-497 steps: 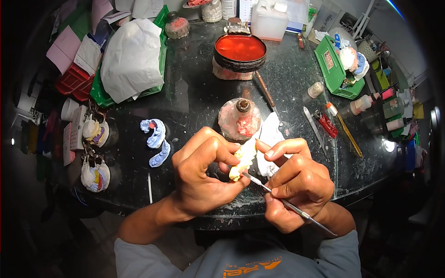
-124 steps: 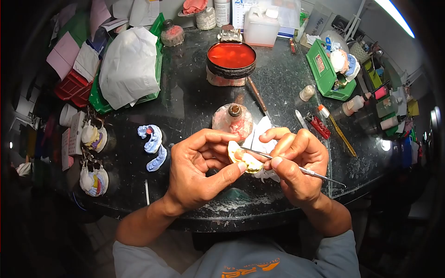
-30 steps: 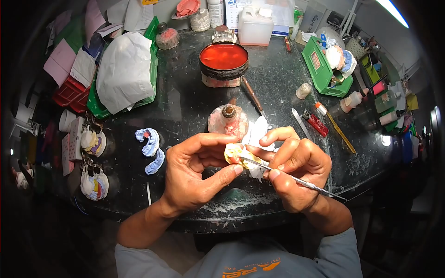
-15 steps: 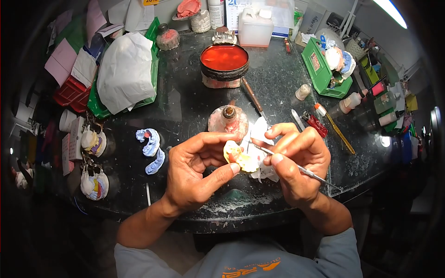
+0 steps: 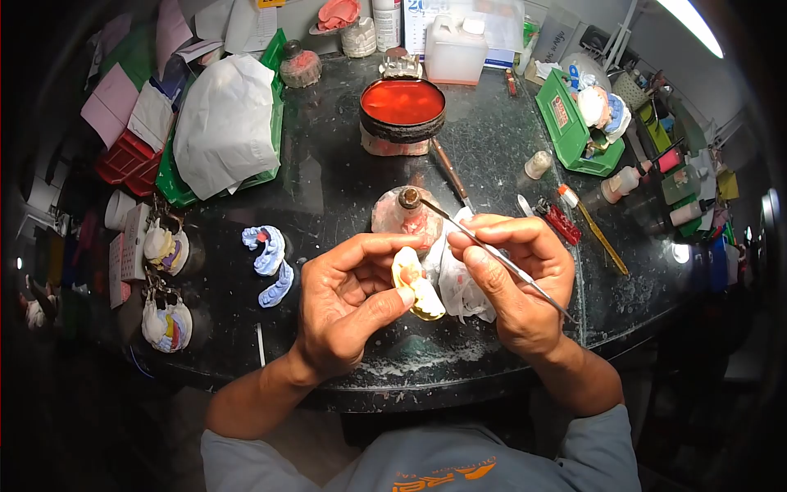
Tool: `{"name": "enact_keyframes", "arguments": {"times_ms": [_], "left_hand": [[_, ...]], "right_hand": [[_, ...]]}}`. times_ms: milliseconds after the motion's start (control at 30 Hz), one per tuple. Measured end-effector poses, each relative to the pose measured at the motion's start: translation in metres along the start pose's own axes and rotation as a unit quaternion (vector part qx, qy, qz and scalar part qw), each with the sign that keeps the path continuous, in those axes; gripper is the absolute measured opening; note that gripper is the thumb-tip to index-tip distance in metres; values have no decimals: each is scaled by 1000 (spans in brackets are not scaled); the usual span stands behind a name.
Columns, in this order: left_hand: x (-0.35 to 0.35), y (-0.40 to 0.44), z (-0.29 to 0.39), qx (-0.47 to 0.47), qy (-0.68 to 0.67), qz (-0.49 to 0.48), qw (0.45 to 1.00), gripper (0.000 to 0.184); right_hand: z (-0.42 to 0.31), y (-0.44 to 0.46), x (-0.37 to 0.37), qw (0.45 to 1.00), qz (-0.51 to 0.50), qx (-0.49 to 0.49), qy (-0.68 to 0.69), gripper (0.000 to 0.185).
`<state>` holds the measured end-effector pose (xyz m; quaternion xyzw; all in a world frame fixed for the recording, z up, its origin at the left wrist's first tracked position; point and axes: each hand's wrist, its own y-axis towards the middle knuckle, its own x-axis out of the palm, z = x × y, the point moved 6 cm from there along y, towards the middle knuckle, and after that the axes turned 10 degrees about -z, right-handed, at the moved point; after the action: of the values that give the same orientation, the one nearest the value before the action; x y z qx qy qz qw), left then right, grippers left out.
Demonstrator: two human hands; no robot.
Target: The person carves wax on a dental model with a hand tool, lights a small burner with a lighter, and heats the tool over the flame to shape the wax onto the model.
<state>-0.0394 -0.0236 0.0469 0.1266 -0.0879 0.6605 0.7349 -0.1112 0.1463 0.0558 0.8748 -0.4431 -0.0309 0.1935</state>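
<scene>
My left hand [image 5: 348, 295] pinches a yellowish dental cast [image 5: 416, 287] between thumb and fingers, its upper face toward me. A slim metal wax carver [image 5: 500, 256] is in my right hand [image 5: 520, 279], gripped like a pen. The carver's far tip reaches the metal wick top of a small burner [image 5: 408, 220], which has a round, pink-stained body. No flame can be made out there. A crumpled white tissue [image 5: 463, 287] lies between the hands, partly behind the right fingers.
Beyond the burner, a round pan of red wax [image 5: 402, 102] stands on a support, a brown-handled knife [image 5: 448, 170] beside it. Blue-grey casts [image 5: 266, 250] and mounted models [image 5: 168, 324] lie left. Green bins [image 5: 566, 123] and a yellow brush [image 5: 602, 238] are right.
My right hand has swung the carver's tip away from the cast and up to the burner top. The cast has turned in my left hand, which stays in nearly the same place.
</scene>
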Motion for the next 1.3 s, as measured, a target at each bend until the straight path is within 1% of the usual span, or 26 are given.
{"name": "enact_keyframes", "arguments": {"times_ms": [100, 133, 233, 267, 300, 400, 500, 600, 700, 967, 1300], "left_hand": [[2, 1, 0, 45, -36, -27, 998, 41], [2, 1, 0, 41, -36, -33, 998, 42], [1, 1, 0, 35, -40, -45, 998, 43], [1, 1, -2, 35, -43, -47, 997, 44], [1, 1, -2, 35, -46, -49, 997, 44], [2, 1, -3, -5, -27, -13, 1000, 52], [3, 1, -1, -5, -29, -13, 999, 52], [1, 1, -3, -7, -31, -19, 999, 52], [0, 1, -4, 33, -62, -50, 996, 46], [0, 1, -5, 32, -71, -46, 996, 43], [-1, 1, -5, 34, -59, -51, 996, 43]], "right_hand": [[-10, -2, 1, 997, -26, -75, 26, 16], [-15, -3, 2, 996, -18, -69, 45, 13], [-16, -6, 6, 991, -52, -99, 69, 12], [-18, -6, 9, 993, -38, -79, 75, 13], [-17, -6, 10, 993, -47, -82, 73, 13], [-15, -7, 10, 991, -61, -88, 79, 15], [-14, -8, 13, 989, -61, -96, 92, 17], [-15, -8, 14, 989, -68, -111, 65, 19], [-16, -9, 14, 990, -63, -117, 38, 18], [-16, -10, 16, 991, -51, -121, 34, 19], [-17, -8, 16, 991, -60, -119, 13, 19]]}}
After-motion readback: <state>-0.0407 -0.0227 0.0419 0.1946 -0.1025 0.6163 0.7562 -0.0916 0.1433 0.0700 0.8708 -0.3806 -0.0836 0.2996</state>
